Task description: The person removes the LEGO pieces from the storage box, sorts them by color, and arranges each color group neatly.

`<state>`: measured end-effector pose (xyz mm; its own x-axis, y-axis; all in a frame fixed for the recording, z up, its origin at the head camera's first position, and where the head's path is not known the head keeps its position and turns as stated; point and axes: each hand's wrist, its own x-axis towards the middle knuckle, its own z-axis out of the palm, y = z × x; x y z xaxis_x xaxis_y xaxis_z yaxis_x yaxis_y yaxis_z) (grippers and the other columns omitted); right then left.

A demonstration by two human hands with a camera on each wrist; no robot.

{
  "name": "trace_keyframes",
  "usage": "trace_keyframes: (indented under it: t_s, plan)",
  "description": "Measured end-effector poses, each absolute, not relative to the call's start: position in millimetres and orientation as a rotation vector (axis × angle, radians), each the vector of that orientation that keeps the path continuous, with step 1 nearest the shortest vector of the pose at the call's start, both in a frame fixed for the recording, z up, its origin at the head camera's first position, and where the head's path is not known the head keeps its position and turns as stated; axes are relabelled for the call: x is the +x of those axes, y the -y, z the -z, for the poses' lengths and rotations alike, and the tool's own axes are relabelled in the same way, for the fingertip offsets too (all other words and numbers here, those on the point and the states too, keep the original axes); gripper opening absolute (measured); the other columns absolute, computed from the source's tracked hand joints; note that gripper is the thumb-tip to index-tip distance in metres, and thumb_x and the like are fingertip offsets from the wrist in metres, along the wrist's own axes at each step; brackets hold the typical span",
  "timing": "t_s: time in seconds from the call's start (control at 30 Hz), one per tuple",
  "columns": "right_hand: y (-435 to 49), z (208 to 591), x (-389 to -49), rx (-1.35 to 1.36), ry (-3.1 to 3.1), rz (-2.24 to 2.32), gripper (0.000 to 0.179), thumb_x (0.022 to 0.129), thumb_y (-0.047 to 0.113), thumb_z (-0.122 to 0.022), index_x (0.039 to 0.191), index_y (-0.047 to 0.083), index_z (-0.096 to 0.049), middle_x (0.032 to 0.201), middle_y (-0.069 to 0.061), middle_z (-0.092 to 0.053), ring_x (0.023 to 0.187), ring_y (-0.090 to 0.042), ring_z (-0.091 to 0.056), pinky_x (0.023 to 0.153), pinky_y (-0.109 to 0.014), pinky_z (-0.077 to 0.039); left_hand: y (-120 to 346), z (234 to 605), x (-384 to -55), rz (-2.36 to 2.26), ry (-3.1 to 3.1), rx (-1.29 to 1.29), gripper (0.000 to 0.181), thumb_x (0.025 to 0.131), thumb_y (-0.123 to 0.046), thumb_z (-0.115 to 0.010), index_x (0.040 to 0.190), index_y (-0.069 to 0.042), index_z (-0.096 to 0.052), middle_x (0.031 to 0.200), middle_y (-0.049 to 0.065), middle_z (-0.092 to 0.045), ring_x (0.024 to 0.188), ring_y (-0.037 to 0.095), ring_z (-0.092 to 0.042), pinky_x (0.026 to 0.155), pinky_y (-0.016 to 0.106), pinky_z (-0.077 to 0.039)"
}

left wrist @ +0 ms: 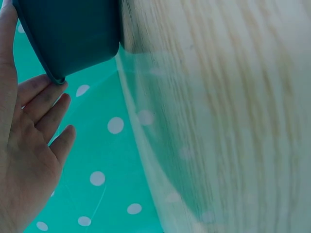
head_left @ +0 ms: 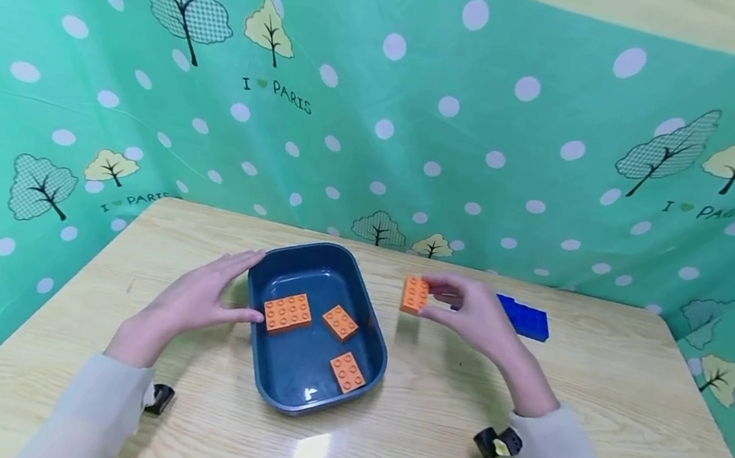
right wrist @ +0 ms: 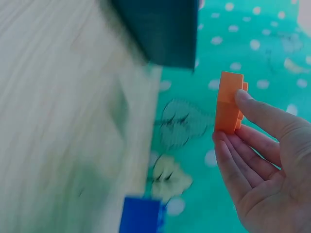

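Between the thumb and fingers of my right hand is an orange toy building brick, held up to the right of a dark blue bin. The right wrist view shows the same brick pinched clear of the table. My left hand rests at the bin's left rim, its fingers fairly straight; in the left wrist view the fingertips touch the rim of the bin. Inside the bin lie a larger orange brick at the left and two smaller orange bricks toward the right.
Blue bricks lie on the wooden table behind my right hand, partly hidden by it. A green dotted curtain hangs along the table's back and sides. Each wrist wears a small black camera.
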<state>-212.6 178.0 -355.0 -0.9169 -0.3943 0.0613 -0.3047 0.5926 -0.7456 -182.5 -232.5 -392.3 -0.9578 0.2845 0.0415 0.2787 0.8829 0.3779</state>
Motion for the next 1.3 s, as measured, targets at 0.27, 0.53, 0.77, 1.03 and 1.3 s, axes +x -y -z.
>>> trace_keyframes:
  t_s: [0.27, 0.53, 0.77, 1.03, 1.3]
  plan:
    - [-215, 382, -211, -0.427, -2.719, 1.194, 0.049, 0.089, 0.014, -0.075, 0.133, -0.001, -0.060, 0.128, -0.021, -0.067, 0.117, -0.036, -0.067, 0.097, -0.043, -0.058, 236, 393, -179, -0.590, -3.037, 0.462, 0.104, 0.078, -0.069, -0.069, 0.158, -0.018, -0.028, 0.162, 0.016, -0.032, 0.147, 0.048, -0.028, 0.118, 0.067, -0.028]
    - [-232, 397, -211, -0.384, -2.757, 1.106, 0.051, 0.089, 0.016, -0.075, 0.133, -0.003, -0.059, 0.128, -0.023, -0.066, 0.116, -0.037, -0.066, 0.098, -0.047, -0.058, 235, 392, -182, -0.597, -3.036, 0.443, 0.102, 0.079, -0.065, -0.072, 0.159, -0.020, -0.027, 0.163, 0.015, -0.031, 0.148, 0.046, -0.027, 0.118, 0.067, -0.028]
    - [-237, 408, -210, -0.390, -2.755, 1.054, 0.050, 0.088, 0.014, -0.076, 0.131, -0.004, -0.060, 0.126, -0.024, -0.067, 0.114, -0.037, -0.067, 0.097, -0.047, -0.058, 237, 394, -180, -0.591, -3.040, 0.460, 0.103, 0.078, -0.069, -0.070, 0.158, -0.018, -0.028, 0.162, 0.017, -0.032, 0.148, 0.047, -0.028, 0.118, 0.067, -0.028]
    - [-239, 409, -212, -0.452, -2.834, 0.902, 0.048, 0.086, 0.012, -0.078, 0.128, -0.006, -0.062, 0.122, -0.023, -0.069, 0.111, -0.036, -0.067, 0.095, -0.048, -0.058, 236, 394, -182, -0.588, -3.049, 0.462, 0.103, 0.079, -0.068, -0.070, 0.159, -0.018, -0.028, 0.162, 0.018, -0.032, 0.148, 0.046, -0.029, 0.118, 0.067, -0.028]
    - [-248, 402, -209, -0.432, -2.831, 0.934, 0.058, 0.085, 0.021, -0.080, 0.134, -0.003, -0.059, 0.130, -0.022, -0.065, 0.121, -0.039, -0.062, 0.102, -0.053, -0.053, 234, 393, -183, -0.593, -3.041, 0.459, 0.103, 0.079, -0.069, -0.070, 0.159, -0.020, -0.028, 0.163, 0.015, -0.032, 0.148, 0.045, -0.028, 0.118, 0.068, -0.028]
